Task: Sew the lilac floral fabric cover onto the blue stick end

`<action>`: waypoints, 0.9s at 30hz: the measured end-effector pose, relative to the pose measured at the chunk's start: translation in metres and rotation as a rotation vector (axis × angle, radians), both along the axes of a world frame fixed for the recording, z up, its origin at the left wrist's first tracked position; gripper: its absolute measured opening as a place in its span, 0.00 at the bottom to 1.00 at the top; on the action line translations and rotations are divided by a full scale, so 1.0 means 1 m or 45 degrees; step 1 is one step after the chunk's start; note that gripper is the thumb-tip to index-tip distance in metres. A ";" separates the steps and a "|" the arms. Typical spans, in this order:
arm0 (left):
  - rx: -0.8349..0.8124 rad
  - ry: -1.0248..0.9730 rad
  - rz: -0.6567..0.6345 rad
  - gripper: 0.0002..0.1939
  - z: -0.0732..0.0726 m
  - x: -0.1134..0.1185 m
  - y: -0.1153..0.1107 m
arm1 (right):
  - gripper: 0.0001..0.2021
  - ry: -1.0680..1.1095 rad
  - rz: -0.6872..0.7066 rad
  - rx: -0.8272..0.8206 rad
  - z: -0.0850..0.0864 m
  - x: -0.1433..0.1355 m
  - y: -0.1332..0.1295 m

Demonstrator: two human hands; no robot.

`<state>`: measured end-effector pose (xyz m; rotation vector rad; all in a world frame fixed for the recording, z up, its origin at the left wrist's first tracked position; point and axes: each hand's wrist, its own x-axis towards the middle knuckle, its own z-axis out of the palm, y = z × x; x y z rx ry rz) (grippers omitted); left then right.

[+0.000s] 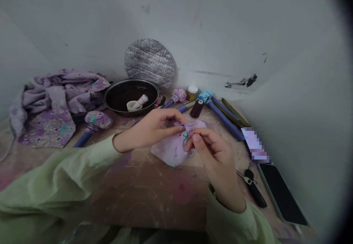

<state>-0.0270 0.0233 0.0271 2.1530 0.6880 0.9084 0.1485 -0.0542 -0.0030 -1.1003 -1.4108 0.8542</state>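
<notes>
A piece of lilac floral fabric (171, 150) is bunched up between my two hands over the table. My left hand (154, 128) pinches its upper edge with thumb and forefinger, where a dark line that looks like thread runs. My right hand (215, 152) is closed against the fabric's right side, thumb and fingertips pressed together on the cloth. Whether a needle is between those fingertips is too small to tell. Just behind the fabric a spool of dark purple thread (196, 109) stands tilted.
Behind are a black pan (110, 108) with a small white cup (132, 106), a silver quilted disc (149, 64) and a jar (192, 93). Blue-handled, cloth-headed sticks (223, 117) lie around. Bundled fabric (55, 108) sits left; scissors (256, 192) and a phone (282, 194) lie right.
</notes>
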 end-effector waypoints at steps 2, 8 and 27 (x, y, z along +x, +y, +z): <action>0.080 -0.096 0.123 0.03 -0.002 0.004 -0.012 | 0.06 0.009 0.034 -0.019 0.002 0.001 -0.004; 0.043 -0.458 0.447 0.05 -0.005 0.017 -0.051 | 0.04 0.017 0.042 0.103 0.015 0.000 -0.023; 0.331 -0.546 0.325 0.07 -0.011 0.014 -0.062 | 0.12 0.052 0.061 0.089 0.027 -0.008 -0.037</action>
